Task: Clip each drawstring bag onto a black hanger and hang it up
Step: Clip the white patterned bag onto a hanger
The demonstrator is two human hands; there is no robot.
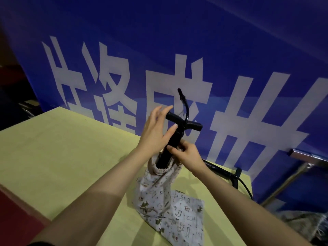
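Pale printed drawstring bag (166,197) pinched by right hand (186,155) at black hanger (174,137); left hand (156,128) apparently open-fingered.

Dim indoor light, cool blue cast overall. Shadows of both forearms fall across the pale yellow-green tabletop (62,157). Left edge of frame sinks into near black. Wide-angle bend tilts the blue banner with large white characters (230,50). Soft focus throughout; right hand (188,155) slightly motion-blurred.
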